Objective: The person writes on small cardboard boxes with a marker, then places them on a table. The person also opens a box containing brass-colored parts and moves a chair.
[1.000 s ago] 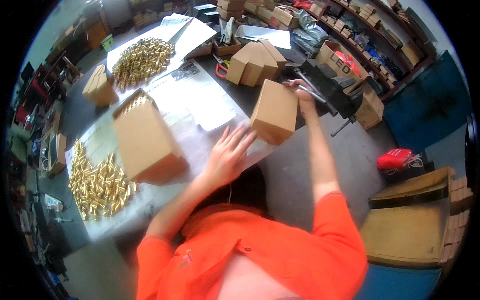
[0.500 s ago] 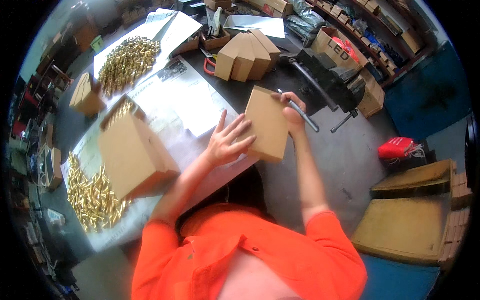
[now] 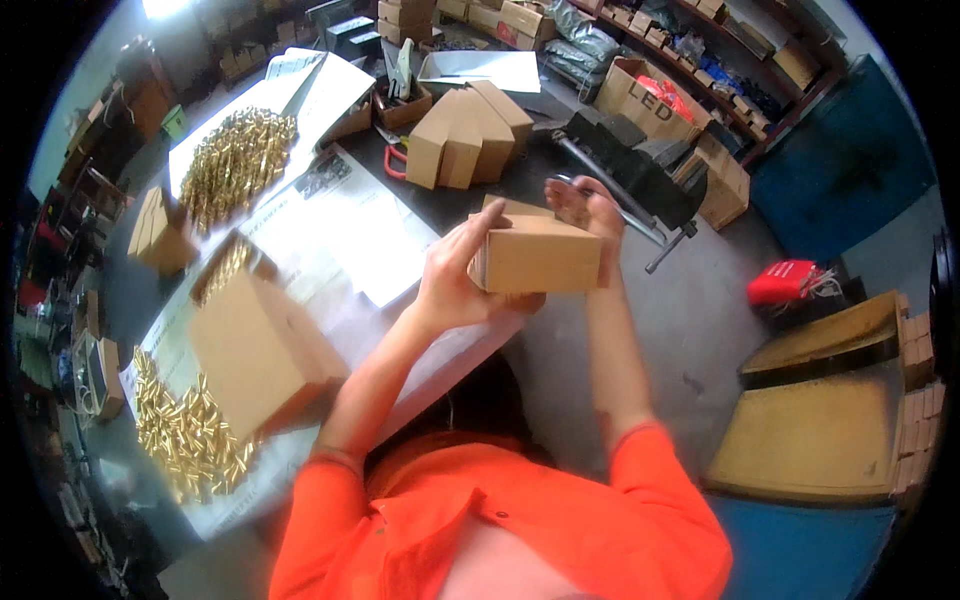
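Note:
A small closed brown cardboard box (image 3: 545, 262) is held up in front of me, one narrow side facing me. My left hand (image 3: 450, 278) grips its left end, thumb on top and fingers underneath. Against its right end rests my right hand (image 3: 598, 212), with a grey pen (image 3: 632, 220) held across its raised fingers. Left of my left arm, a larger brown box (image 3: 255, 350) stands on the paper-covered table beside a pile of small brass-coloured cylindrical parts (image 3: 190, 435).
Farther back lie another brass-coloured heap (image 3: 240, 160), several brown boxes (image 3: 465, 140) and red-handled scissors (image 3: 395, 162). A dark metal vice (image 3: 630, 165) is mounted beyond my right hand. To the right are a red bag (image 3: 785, 283) and flattened cardboard (image 3: 810, 430).
The small box has tipped from showing its broad face to showing a narrow side. My left hand has gone from lying flat on it to gripping its end. The view has shifted slightly.

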{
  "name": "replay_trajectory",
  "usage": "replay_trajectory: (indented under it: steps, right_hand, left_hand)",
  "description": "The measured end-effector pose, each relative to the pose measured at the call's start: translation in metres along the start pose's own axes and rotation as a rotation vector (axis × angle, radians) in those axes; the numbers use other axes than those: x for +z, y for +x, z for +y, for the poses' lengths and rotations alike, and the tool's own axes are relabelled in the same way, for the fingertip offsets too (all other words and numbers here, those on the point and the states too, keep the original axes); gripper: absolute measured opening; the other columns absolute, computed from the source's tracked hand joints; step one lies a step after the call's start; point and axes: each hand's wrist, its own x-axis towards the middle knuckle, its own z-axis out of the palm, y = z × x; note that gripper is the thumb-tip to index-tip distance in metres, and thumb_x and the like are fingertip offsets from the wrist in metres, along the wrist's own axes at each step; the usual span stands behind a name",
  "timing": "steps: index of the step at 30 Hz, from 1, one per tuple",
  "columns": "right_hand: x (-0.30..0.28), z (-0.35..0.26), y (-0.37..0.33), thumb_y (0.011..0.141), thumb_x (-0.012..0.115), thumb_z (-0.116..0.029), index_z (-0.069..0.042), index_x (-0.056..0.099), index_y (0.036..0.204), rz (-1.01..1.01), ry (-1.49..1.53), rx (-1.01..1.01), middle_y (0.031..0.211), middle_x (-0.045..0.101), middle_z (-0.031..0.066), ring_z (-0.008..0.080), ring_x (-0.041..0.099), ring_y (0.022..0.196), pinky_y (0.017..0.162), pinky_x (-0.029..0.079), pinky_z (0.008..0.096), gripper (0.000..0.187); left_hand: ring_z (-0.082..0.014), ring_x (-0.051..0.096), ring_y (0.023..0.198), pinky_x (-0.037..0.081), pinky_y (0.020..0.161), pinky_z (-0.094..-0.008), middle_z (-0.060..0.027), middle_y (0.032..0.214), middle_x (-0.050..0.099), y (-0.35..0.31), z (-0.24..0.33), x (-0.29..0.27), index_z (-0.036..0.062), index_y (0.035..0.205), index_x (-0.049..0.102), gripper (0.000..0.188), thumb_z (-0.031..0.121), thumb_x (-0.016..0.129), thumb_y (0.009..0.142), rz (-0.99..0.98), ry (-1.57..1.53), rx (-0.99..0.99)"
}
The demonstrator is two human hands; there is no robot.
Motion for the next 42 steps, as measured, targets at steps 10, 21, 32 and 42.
replay_trajectory:
  steps: [10, 21, 32, 42]
  right_hand:
    - [0.067, -0.085, -0.042, 0.081, 0.063, -0.047, 0.003, 0.068, 0.078, -0.254, -0.622, -0.824, 0.064, 0.059, 0.0059, 0.0117, 0.055, 0.058, 0.052, 0.037, 0.0217, 0.05]
    - [0.067, -0.057, -0.014, 0.073, 0.061, -0.022, 0.004, 0.067, 0.075, -0.492, -0.585, -0.357, 0.07, 0.062, 0.007, 0.0108, 0.054, 0.066, 0.063, 0.042, 0.0224, 0.026]
    - [0.076, -0.065, -0.017, 0.062, 0.047, -0.001, 0.005, 0.061, 0.07, -0.35, -0.709, -0.242, 0.067, 0.059, 0.0047, 0.0082, 0.053, 0.063, 0.059, 0.043, 0.0215, 0.018]
    - [0.074, -0.055, -0.015, 0.061, 0.052, -0.003, 0.005, 0.064, 0.067, -0.401, -0.752, -0.427, 0.061, 0.061, 0.0087, 0.0116, 0.055, 0.057, 0.056, 0.044, 0.0226, 0.015]
  left_hand:
    - [-0.026, 0.061, 0.104, 0.046, 0.092, -0.0342, -0.0157, 0.109, 0.062, 0.02, -0.016, -0.001, -0.0008, 0.122, 0.049, 0.08, 0.025, 0.085, 0.056, -0.017, 0.07, -0.153]
    - [-0.0339, 0.06, 0.096, 0.049, 0.083, -0.0379, -0.0181, 0.105, 0.06, 0.025, -0.011, 0.008, -0.0001, 0.115, 0.051, 0.072, 0.031, 0.081, 0.058, 0.059, 0.116, -0.193]
    - [-0.0342, 0.058, 0.09, 0.048, 0.075, -0.0387, -0.016, 0.1, 0.056, 0.019, -0.024, 0.021, 0.0023, 0.114, 0.045, 0.07, 0.025, 0.081, 0.058, 0.104, 0.025, -0.196]
    - [-0.0286, 0.061, 0.088, 0.049, 0.076, -0.035, -0.0141, 0.096, 0.059, 0.02, -0.027, 0.02, 0.0018, 0.113, 0.045, 0.07, 0.023, 0.084, 0.059, 0.095, -0.001, -0.17]
